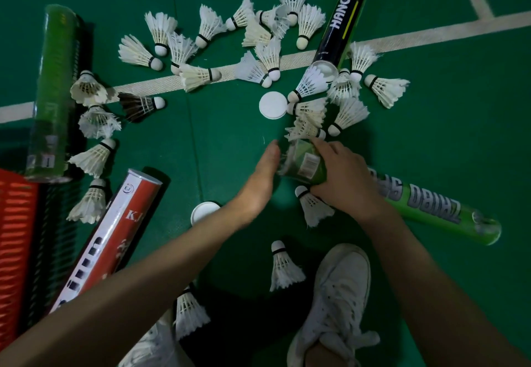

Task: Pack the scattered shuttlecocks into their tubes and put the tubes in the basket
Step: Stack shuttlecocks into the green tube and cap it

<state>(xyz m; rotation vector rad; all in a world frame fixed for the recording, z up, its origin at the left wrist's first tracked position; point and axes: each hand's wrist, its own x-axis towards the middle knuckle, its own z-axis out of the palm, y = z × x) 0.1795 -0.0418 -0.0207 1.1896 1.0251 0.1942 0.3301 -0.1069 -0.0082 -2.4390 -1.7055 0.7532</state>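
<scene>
Several white shuttlecocks (201, 74) lie scattered over the green court floor, plus one dark one (139, 105). My right hand (349, 181) grips the open end of a light green tube (436, 208) lying on the floor. My left hand (263, 178), fingers straight, touches the feathers of a shuttlecock (287, 159) at that tube's mouth. A black tube (343, 18) lies at the top with a shuttlecock (311, 83) sticking out. A red and white tube (115, 231) lies at the lower left, a green tube (54, 90) at the far left.
An orange-red slatted basket (14, 248) sits at the left edge. Two white tube lids (273, 105) (202, 212) lie on the floor. My white shoes (336, 294) stand at the bottom, with shuttlecocks (283, 267) beside them. White court lines cross the floor.
</scene>
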